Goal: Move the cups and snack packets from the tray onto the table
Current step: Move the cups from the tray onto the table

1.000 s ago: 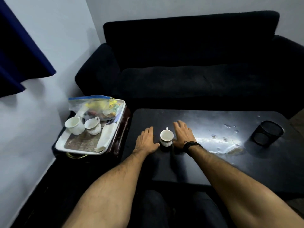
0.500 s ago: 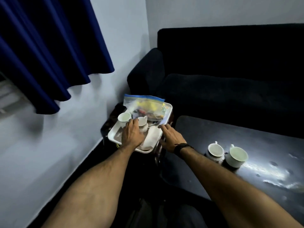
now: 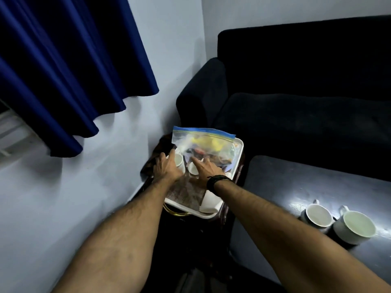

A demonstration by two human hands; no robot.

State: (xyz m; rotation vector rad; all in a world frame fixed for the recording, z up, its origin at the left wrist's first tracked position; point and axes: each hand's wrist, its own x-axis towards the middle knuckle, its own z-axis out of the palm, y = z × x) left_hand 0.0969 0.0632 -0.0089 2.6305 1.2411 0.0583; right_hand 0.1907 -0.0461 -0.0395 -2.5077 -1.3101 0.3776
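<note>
A white tray (image 3: 208, 215) rests on a small dark stand left of the black table (image 3: 296, 187). Two white cups stand on the tray: a larger cup (image 3: 179, 160) and a smaller cup (image 3: 193, 169). Behind them a clear zip bag of snack packets (image 3: 203, 142) leans on the far rim. My left hand (image 3: 167, 168) touches the larger cup's left side, fingers spread. My right hand (image 3: 206, 169) reaches over the smaller cup, with the index finger stretched toward the bag. Two more white cups (image 3: 318, 214) (image 3: 357, 226) stand on the table at the right.
A folded white napkin (image 3: 209, 203) and a patterned mat (image 3: 186, 193) lie in the tray. A dark sofa (image 3: 296, 115) runs behind the tray and table. A blue curtain (image 3: 63, 70) hangs on the pale wall at the left.
My view swung left from the table to the tray. Both hands left the table cups and moved over the tray, the right hand coming in from its near edge to the smaller cup.
</note>
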